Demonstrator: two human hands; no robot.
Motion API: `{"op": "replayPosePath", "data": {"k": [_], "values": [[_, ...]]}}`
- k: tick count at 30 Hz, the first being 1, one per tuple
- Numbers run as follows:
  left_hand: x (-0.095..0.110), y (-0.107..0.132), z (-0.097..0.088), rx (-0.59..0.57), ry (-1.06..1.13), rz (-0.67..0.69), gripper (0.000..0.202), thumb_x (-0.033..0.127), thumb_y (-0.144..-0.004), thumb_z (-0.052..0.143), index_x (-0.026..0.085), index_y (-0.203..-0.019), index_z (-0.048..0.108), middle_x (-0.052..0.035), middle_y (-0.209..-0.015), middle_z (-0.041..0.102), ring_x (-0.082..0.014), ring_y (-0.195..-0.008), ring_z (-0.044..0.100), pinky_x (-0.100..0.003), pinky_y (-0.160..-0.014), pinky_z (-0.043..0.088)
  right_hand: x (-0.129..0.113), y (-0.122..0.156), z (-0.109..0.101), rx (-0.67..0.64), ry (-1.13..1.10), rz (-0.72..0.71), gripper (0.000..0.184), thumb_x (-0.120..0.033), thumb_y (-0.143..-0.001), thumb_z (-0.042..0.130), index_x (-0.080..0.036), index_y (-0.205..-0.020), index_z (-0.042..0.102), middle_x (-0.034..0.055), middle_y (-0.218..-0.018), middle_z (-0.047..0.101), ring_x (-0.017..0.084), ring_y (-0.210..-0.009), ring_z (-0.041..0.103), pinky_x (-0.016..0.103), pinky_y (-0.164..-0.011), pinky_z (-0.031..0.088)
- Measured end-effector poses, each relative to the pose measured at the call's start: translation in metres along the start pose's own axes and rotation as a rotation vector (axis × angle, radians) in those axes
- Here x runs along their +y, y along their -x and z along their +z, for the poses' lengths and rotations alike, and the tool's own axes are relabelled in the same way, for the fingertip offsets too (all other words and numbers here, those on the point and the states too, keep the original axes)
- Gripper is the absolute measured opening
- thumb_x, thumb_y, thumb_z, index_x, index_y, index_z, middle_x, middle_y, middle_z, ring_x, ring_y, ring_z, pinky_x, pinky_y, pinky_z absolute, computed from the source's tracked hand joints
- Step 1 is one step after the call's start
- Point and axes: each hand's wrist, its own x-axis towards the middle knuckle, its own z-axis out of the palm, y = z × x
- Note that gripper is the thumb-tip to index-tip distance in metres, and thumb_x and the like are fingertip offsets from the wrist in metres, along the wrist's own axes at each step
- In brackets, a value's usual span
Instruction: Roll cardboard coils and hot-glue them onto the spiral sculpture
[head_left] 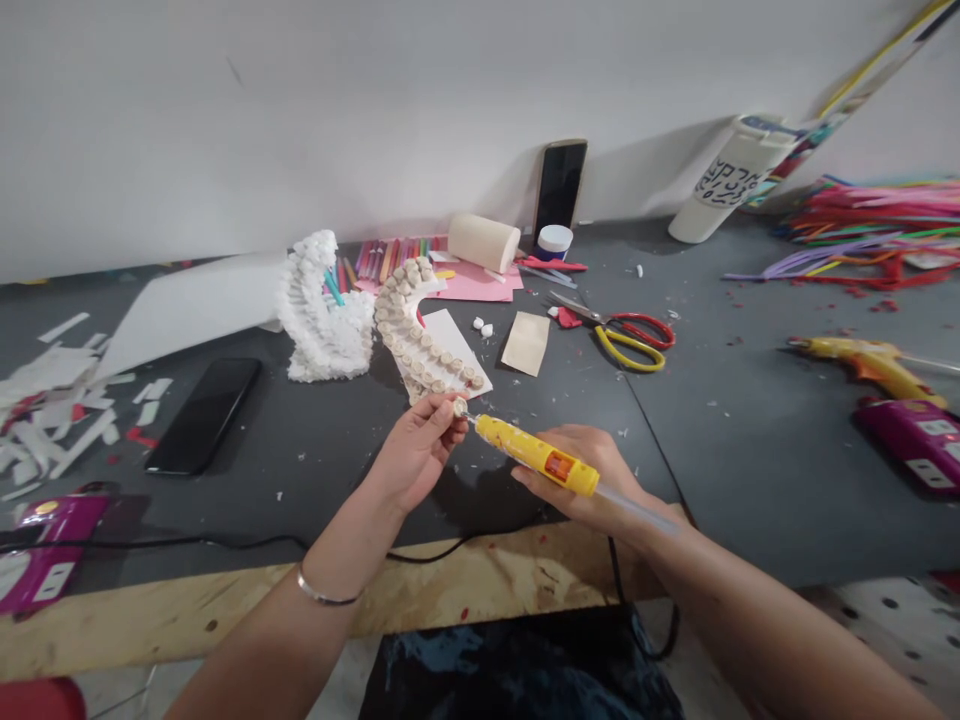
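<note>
1. Grip, left hand (420,440): pinched on a small beige piece (460,406).
2. Grip, right hand (600,450): wrapped around a yellow glue gun (525,447), nozzle (470,417) at the piece; contact unconfirmed.
3. Beige curved model (399,338): on tabletop (330,440), just beyond left hand.
4. Step, judged: gluing. Next move calls for steadiness, skin clear of nozzle.

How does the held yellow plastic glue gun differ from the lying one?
The held yellow plastic glue gun is in the right hand; the lying glue gun rests on the dark tabletop. The held gun points at a round cream piece; the lying gun is near a purple box. Both trail pale sticks.
</note>
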Motion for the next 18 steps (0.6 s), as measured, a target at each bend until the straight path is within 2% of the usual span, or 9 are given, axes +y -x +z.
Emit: {"op": "replayPosePath", "data": {"k": [9, 15, 18], "values": [[-0.0023, -0.0009, -0.0002, -0.015, -0.002, -0.022, 0.036, 0.031, -0.057, 0.09, 0.013, -0.082, 0.072, 0.0016, -0.063, 0.065, -0.0041, -0.056, 0.057, -0.012, -0.056, 0.047, -0.0012, -0.0001, -0.0016, -0.009, -0.015, -0.007, 0.044, -0.049, -0.094, 0.044, -0.02, -0.061, 0.048, -0.001, -0.054, 0.05, 0.011, -0.05, 0.044, 0.026, -0.054, 0.03], [-0.0039, -0.0003, -0.0018, -0.019, 0.003, -0.027, 0.027, 0.028, -0.065, 0.086, 0.013, -0.08, 0.07, 0.0, -0.065, 0.067, -0.0054, -0.058, 0.059, -0.013, -0.058, 0.049, -0.0008, 0.0012, -0.0007, 0.016, 0.002, 0.03, 0.042, -0.047, -0.093, 0.044, -0.021, -0.06, 0.048, -0.0005, -0.054, 0.05, 0.012, -0.049, 0.043, 0.027, -0.053, 0.03], [-0.0043, -0.0003, -0.0027, -0.04, 0.009, -0.03, 0.03, 0.03, -0.062, 0.088, 0.013, -0.079, 0.07, 0.0001, -0.065, 0.067, -0.0054, -0.059, 0.06, -0.013, -0.058, 0.049, 0.0016, 0.0028, 0.0021, 0.031, 0.01, 0.023, 0.039, -0.044, -0.093, 0.045, -0.021, -0.062, 0.05, 0.0, -0.055, 0.053, 0.013, -0.05, 0.046, 0.028, -0.053, 0.03]]}}
